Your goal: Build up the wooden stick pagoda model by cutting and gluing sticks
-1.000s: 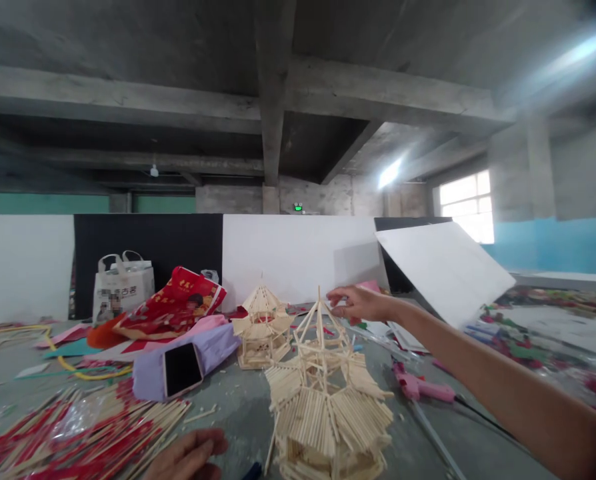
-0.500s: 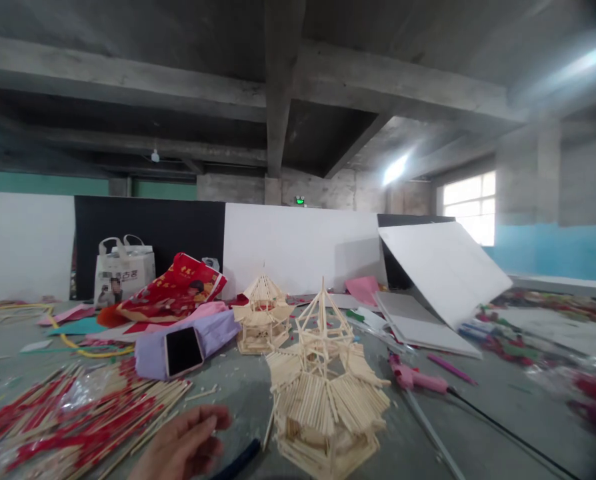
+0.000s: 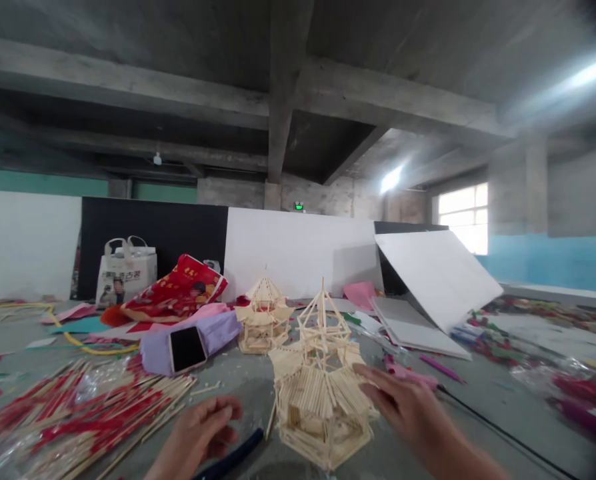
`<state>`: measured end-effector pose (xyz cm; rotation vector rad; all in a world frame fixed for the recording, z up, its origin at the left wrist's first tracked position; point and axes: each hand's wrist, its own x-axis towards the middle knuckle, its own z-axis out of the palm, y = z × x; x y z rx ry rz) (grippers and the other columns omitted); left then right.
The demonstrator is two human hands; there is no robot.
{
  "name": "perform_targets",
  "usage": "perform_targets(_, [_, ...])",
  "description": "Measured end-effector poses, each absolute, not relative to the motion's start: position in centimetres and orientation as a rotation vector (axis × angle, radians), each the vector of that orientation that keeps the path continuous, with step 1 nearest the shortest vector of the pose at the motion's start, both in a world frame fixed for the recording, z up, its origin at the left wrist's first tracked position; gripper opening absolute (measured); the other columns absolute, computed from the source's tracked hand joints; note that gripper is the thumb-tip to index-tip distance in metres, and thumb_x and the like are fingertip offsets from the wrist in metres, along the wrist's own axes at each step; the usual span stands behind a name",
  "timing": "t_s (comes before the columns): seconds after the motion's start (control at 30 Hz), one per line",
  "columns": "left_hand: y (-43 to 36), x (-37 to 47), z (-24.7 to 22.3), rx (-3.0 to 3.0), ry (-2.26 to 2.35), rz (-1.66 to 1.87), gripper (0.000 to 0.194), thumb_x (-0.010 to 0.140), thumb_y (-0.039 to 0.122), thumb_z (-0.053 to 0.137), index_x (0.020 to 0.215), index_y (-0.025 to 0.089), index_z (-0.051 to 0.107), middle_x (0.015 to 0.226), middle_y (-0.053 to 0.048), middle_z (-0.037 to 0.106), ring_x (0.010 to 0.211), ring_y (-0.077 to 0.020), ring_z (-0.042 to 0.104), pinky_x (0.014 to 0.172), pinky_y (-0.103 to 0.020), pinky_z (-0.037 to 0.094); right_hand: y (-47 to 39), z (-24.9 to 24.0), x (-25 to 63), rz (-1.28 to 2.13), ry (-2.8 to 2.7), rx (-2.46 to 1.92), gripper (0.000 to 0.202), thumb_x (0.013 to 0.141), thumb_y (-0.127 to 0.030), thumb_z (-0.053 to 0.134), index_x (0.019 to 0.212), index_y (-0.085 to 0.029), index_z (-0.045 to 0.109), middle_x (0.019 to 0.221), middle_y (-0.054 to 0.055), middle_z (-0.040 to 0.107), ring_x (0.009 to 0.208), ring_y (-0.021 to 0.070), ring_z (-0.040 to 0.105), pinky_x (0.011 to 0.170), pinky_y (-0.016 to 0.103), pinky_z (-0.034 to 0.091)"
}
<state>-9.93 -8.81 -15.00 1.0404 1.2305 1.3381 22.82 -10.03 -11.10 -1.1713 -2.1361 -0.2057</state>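
Observation:
A pagoda model of thin wooden sticks [image 3: 323, 400] stands upright in front of me, its top tier a bare stick frame rising to a point. On its right side, my right hand [image 3: 403, 403] has its fingers stretched out, the tips at the edge of the stick roof; whether they press on it I cannot tell. My left hand [image 3: 211, 423] hovers left of the model, apart from it, fingers loosely bent and nothing visible in them. Below that hand lies a dark blue curved handle [image 3: 238, 453], partly hidden. Behind stands a smaller stick pagoda [image 3: 264, 320].
Loose sticks with red wrapping [image 3: 93, 420] cover the left front. A phone [image 3: 188, 349] leans on a purple bundle [image 3: 155, 350]. To the right lie a pink glue gun [image 3: 413, 378] with a black cord and a purple pen [image 3: 442, 368]. White boards [image 3: 438, 277] lean behind.
My right hand has come into view and reached the pagoda's right side. My left hand has shifted slightly right and up. The grey rod on the right is now hidden behind my right arm.

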Motion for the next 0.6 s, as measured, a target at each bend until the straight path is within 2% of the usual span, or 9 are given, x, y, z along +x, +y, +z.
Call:
perform_targets(0.07, [-8.6, -10.0, -15.2, 1.047, 1.225, 1.346, 0.039, 0.048, 0.044, 0.073, 0.071, 0.015, 0.062, 0.075, -0.006, 0.066, 0.051, -0.0128, 0.057, 0.045, -0.021, 0.041, -7.6, -10.7, 21.0, -0.375, -2.195, -1.155, 0.035, 0.089, -0.023, 0.034, 0.119, -0.021, 0.052, 0.109, 0.006, 0.064, 0.088, 0.0194, 0.064, 0.074, 0.031, 0.052])
perform_targets(0.2, [-8.6, -9.9, -15.4, 1.054, 1.214, 1.348, 0.04, 0.048, 0.046, 0.072, 0.072, 0.016, 0.063, 0.075, -0.006, 0.066, 0.05, -0.0127, 0.057, 0.044, -0.02, 0.04, -5.0, -9.9, 19.7, -0.57, -2.172, -1.267, 0.035, 0.089, -0.02, 0.036, 0.119, -0.021, 0.052, 0.106, 0.006, 0.066, 0.085, 0.0211, 0.065, 0.069, 0.032, 0.052])
perform_targets(0.47, [-8.6, -9.9, -15.3, 1.064, 1.173, 1.334, 0.043, 0.045, 0.048, 0.074, 0.071, 0.015, 0.062, 0.073, -0.006, 0.065, 0.048, -0.0122, 0.056, 0.041, -0.02, 0.039, -3.8, -9.6, 19.4, -0.567, -2.181, -1.335, 0.025, 0.089, -0.026, 0.038, 0.103, -0.023, 0.059, 0.081, 0.004, 0.071, 0.071, 0.0214, 0.066, 0.058, 0.028, 0.044])
perform_targets(0.6, [-8.8, -9.9, -15.1, 1.06, 1.18, 1.321, 0.043, 0.046, 0.048, 0.073, 0.072, 0.015, 0.062, 0.074, -0.006, 0.065, 0.048, -0.0124, 0.056, 0.042, -0.021, 0.039, -3.2, -9.5, 18.9, -0.533, -2.206, -1.312, 0.022, 0.09, -0.026, 0.037, 0.094, -0.023, 0.059, 0.081, 0.002, 0.07, 0.072, 0.0183, 0.065, 0.06, 0.026, 0.042])
